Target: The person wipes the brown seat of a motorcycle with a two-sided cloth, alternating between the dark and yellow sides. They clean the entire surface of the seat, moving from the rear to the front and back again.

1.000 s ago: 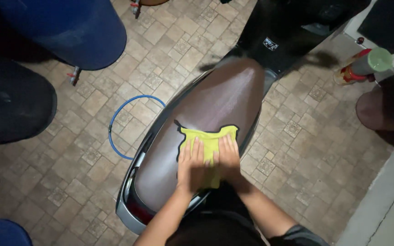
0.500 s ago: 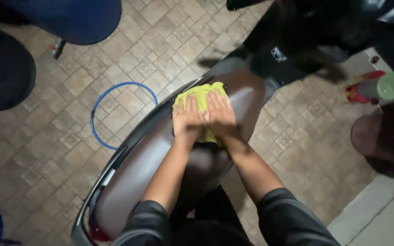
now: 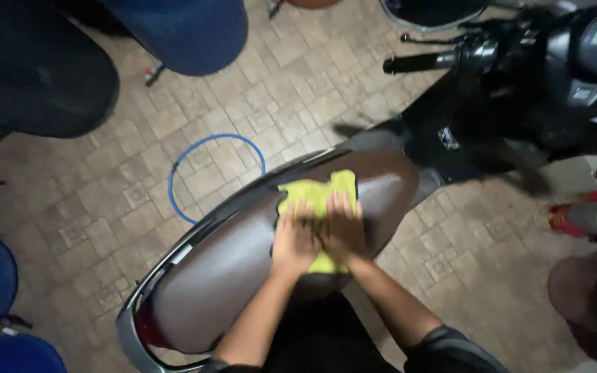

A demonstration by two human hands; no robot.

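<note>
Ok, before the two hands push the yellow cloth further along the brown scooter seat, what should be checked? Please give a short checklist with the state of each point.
1. Left hand flat on the yellow cloth: ok.
2. Right hand flat on the cloth beside it: ok.
3. Cloth lying fully on the brown scooter seat: ok.
4. Cloth spread smooth: not ok, it is bunched.
5. Seat surface ahead toward the black handlebar free of objects: ok.
6. Scooter standing firm: cannot tell.

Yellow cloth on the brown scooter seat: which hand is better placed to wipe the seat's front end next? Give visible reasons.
Probably the right hand: it lies on the yellow cloth nearer the brown scooter seat's front end than the left hand.
</note>
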